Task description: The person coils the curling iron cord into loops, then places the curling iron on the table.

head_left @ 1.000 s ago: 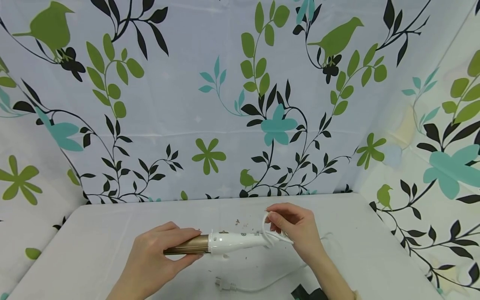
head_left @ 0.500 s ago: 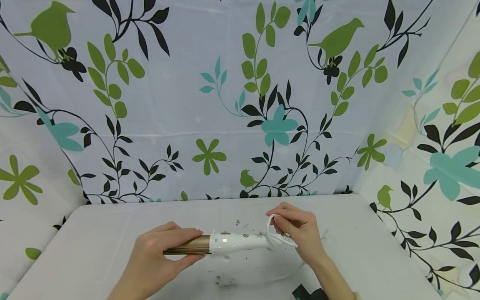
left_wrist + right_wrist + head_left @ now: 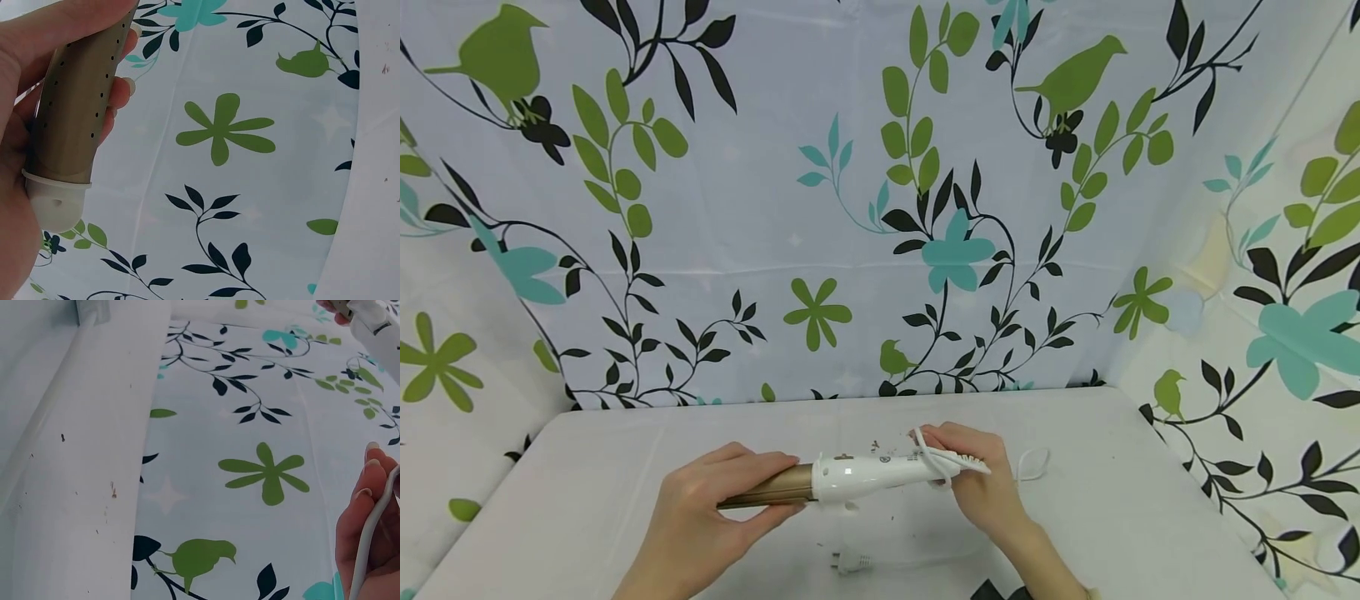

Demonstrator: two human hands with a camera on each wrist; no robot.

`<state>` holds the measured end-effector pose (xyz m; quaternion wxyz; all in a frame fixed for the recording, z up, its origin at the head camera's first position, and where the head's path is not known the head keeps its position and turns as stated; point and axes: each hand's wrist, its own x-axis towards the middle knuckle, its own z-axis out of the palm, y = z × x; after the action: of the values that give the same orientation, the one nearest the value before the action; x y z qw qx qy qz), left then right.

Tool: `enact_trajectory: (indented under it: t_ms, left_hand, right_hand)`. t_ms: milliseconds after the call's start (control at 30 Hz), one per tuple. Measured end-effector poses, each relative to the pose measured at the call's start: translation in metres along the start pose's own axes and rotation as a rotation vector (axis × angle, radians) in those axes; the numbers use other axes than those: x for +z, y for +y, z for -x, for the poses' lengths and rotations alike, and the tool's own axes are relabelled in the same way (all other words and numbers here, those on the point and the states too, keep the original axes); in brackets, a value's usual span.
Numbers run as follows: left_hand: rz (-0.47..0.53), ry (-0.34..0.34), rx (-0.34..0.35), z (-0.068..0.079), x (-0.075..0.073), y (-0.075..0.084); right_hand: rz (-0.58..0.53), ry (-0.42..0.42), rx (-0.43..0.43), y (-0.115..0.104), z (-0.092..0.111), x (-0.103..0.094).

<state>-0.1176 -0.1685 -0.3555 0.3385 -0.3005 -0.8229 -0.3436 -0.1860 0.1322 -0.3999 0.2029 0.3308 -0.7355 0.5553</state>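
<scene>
A hair styling iron with a white handle [image 3: 876, 475] and a gold barrel [image 3: 778, 486] is held level over the white table. My left hand [image 3: 718, 500] grips the barrel, thumb on the near side and fingers on the far side. In the left wrist view the barrel [image 3: 75, 112] shows rows of small holes and a white end cap [image 3: 56, 203]. The white cord [image 3: 934, 461] loops round the handle's right end. My right hand [image 3: 988, 487] pinches that cord just behind the handle; in the right wrist view the cord [image 3: 370, 540] runs across its fingers.
On the white table [image 3: 625, 450] lies the cord's plug [image 3: 852, 562], below the iron. A cord loop [image 3: 1033, 463] shows right of my right hand. Small brown specks [image 3: 114, 490] dot the tabletop. Something black [image 3: 988, 590] sits at the bottom edge. Patterned cloth [image 3: 737, 208] hangs behind.
My right hand has moved left and slightly down, drawing the cord behind the handle. The cord near the plug shifted and a loop appeared at right. The left hand stays on the barrel.
</scene>
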Motion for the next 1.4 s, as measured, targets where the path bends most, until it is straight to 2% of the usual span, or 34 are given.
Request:
enact_trajectory:
  t_ms: [100, 267, 533, 667, 967, 1400]
  left_hand:
    - [-0.018, -0.004, -0.02, 0.0, -0.001, 0.0]
    - [-0.029, -0.001, -0.036, 0.001, -0.001, -0.001]
    - [-0.039, -0.002, -0.056, 0.002, -0.001, -0.003]
    - [-0.054, 0.021, -0.033, 0.002, 0.0, -0.003]
    - [-0.097, 0.053, -0.019, 0.003, 0.001, -0.004]
    - [-0.138, 0.053, 0.0, 0.002, 0.003, -0.005]
  right_hand:
    - [-0.02, -0.014, 0.011, -0.002, 0.001, 0.004]
    - [-0.051, -0.04, 0.109, -0.007, 0.001, 0.007]
    - [0.027, -0.074, 0.159, -0.007, 0.006, 0.005]
    - [0.033, -0.093, 0.211, -0.007, 0.007, 0.003]
    - [0.076, -0.085, 0.235, -0.009, 0.004, 0.004]
    - [-0.058, -0.188, 0.388, -0.017, 0.001, 0.001]
